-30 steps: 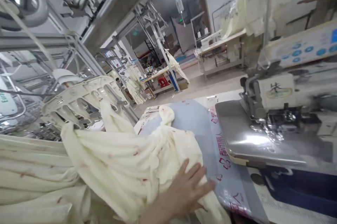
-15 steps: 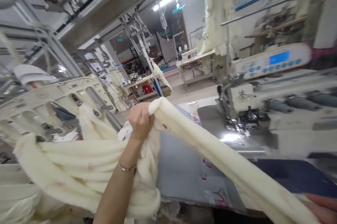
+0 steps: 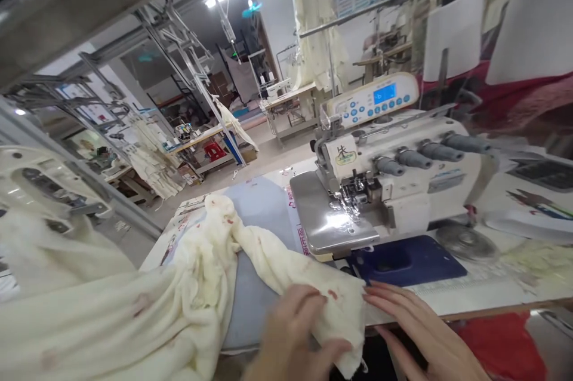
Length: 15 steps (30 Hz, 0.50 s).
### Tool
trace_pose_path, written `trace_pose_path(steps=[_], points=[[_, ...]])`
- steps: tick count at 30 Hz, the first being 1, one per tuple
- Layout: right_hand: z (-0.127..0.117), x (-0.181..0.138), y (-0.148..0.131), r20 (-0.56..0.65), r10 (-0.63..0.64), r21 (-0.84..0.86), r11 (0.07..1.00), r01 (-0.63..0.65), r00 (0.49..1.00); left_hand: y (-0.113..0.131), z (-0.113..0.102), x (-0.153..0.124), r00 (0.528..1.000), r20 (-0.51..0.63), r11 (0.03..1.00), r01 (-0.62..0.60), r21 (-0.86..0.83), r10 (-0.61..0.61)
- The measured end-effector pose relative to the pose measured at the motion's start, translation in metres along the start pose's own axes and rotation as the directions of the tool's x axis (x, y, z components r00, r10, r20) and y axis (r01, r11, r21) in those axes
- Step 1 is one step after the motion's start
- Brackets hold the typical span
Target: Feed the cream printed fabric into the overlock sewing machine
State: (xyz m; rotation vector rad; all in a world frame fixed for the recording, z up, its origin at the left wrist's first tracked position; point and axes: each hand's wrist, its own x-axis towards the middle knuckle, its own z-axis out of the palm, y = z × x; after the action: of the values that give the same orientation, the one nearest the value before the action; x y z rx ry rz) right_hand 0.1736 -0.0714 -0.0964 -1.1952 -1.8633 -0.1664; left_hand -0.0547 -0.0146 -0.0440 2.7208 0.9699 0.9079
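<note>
A cream fleecy garment piece point(image 3: 197, 261) with small reddish prints lies bunched over the table's left side. From it a narrow sleeve-like length point(image 3: 286, 261) runs right, down to its cut end at the table's front edge. Over this end is my left hand point(image 3: 299, 333), slightly blurred, its thumb and fingers apart on the cloth. My right hand point(image 3: 416, 327) reaches in from the right with fingers stretched out, fingertips at the cloth's edge. Just beyond the hands stands an overlock sewing machine point(image 3: 403, 160) with a shiny metal plate point(image 3: 313, 208).
A dark blue plate point(image 3: 407, 261) sits in front of the machine. Pliers or snips point(image 3: 537, 202) lie in a white tray at the right. Red cloth point(image 3: 501, 342) hangs below the table edge. A pale hanger clamp point(image 3: 49, 184) holds cloth at the left.
My left hand has let go of the raised cloth and moved right and down to its end. The strip now rests lower on the table. The view has turned right.
</note>
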Motion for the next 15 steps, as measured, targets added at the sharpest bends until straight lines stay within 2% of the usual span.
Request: trace_pose_path(steps=[3,5,7,10,12,15], points=[[0.018,0.009,0.011,0.12,-0.075,0.068,0.995,0.067,0.99,0.018,0.045,-0.013,0.993,-0.117,0.996,0.03,0.082,-0.02],[0.03,0.015,0.01,0.123,-0.096,0.119,0.99,0.081,0.988,0.015,0.054,-0.027,0.981,-0.175,0.987,0.101,0.126,-0.078],[0.037,0.021,0.005,0.105,-0.08,0.168,0.984,0.062,0.991,0.01,0.05,-0.042,0.953,-0.276,0.975,0.171,0.144,-0.127],[0.037,0.028,-0.011,0.08,-0.028,0.234,0.972,0.009,0.996,0.013,0.036,-0.054,0.884,-0.439,0.931,0.281,0.231,-0.158],[0.037,0.032,-0.023,0.073,0.002,0.261,0.965,-0.021,0.997,0.019,0.03,-0.049,0.856,-0.49,0.905,0.329,0.269,-0.166],[0.04,0.039,-0.039,0.058,0.047,0.244,0.968,-0.06,0.997,0.03,0.026,-0.026,0.867,-0.479,0.92,0.289,0.266,-0.134]])
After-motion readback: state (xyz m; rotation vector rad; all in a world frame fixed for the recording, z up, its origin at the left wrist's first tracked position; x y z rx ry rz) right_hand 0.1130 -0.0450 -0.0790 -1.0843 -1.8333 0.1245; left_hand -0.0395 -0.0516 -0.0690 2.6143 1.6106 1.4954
